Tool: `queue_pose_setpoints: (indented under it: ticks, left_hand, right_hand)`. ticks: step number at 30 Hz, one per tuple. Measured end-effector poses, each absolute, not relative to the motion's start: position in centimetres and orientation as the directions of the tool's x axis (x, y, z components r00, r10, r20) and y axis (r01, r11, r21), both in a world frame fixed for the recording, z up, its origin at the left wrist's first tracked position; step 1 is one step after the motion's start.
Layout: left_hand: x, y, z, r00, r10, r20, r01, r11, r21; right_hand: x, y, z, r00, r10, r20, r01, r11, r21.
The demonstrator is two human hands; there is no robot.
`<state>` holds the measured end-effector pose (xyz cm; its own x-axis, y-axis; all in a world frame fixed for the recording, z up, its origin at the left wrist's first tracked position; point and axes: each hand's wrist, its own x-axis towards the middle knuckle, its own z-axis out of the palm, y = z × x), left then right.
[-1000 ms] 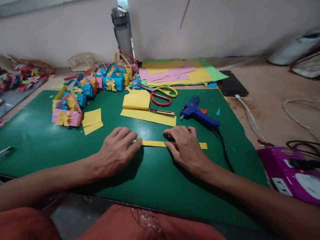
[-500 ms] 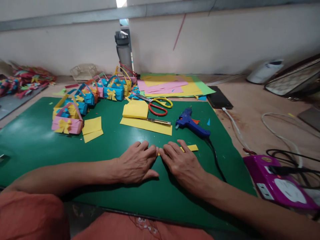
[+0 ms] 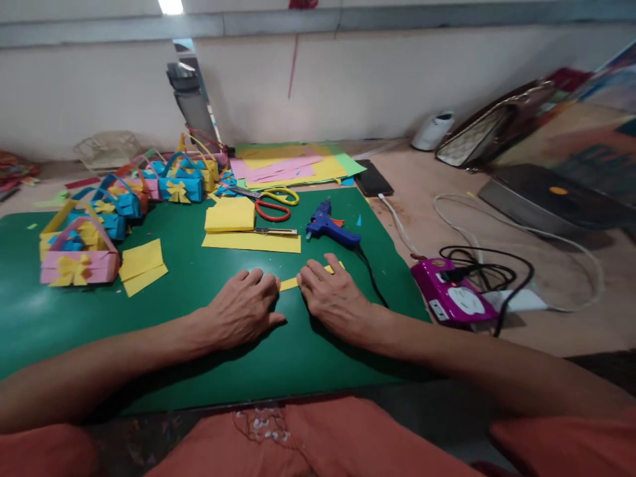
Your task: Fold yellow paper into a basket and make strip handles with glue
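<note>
A narrow yellow paper strip [image 3: 288, 284] lies on the green mat [image 3: 199, 384] in front of me. My left hand [image 3: 243, 308] presses its left end with bent fingers held together, the thumb resting apart on the mat. My right hand [image 3: 340, 301] presses the strip farther right, fingers closed down on it; a bit of yellow shows past the index finger. Both hands hide parts of the strip. Just beyond them are a blue glue gun [image 3: 330, 225], a folded yellow paper piece [image 3: 230, 215] and a utility knife [image 3: 276, 232] lying on a flat yellow sheet [image 3: 248, 243].
Scissors [image 3: 273, 211] lie behind the knife. Small paper baskets [image 3: 79, 265] with bows stand at the left, near yellow paper pieces [image 3: 143, 265]. Coloured sheets [image 3: 278, 162] and a phone [image 3: 373, 179] are at the back. A purple power strip [image 3: 452, 291] with cables sits right.
The view has turned to the right. My hands have moved apart along the strip, so more yellow now shows between them.
</note>
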<state>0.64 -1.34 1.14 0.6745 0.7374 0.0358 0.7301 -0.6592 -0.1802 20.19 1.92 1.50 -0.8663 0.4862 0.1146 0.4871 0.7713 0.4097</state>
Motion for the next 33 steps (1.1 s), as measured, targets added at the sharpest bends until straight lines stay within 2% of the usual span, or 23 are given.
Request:
queue_pose_setpoints:
  ticks: [6, 13, 24, 33]
  left_hand:
    - [0.9, -1.5, 1.1, 0.666, 0.745, 0.029, 0.736, -0.651, -0.187]
    - [1.8, -0.8, 1.0, 0.681, 0.732, 0.037, 0.726, -0.667, -0.166]
    - [-1.7, -2.4, 0.6, 0.629, 0.77, 0.103, 0.773, -0.608, -0.181]
    - [-3.7, -4.2, 0.0, 0.616, 0.771, 0.164, 0.786, -0.587, -0.193]
  right_hand:
    - [21.6, 2.3, 1.4, -0.819, 0.566, 0.1, 0.554, 0.731, 0.399]
    - [20.2, 2.7, 1.4, -0.842, 0.532, 0.089, 0.522, 0.764, 0.378]
    - [23.9, 3.2, 1.3, -0.787, 0.586, 0.191, 0.601, 0.662, 0.447]
    - [24.6, 3.1, 1.6, -0.727, 0.669, 0.152, 0.646, 0.594, 0.479]
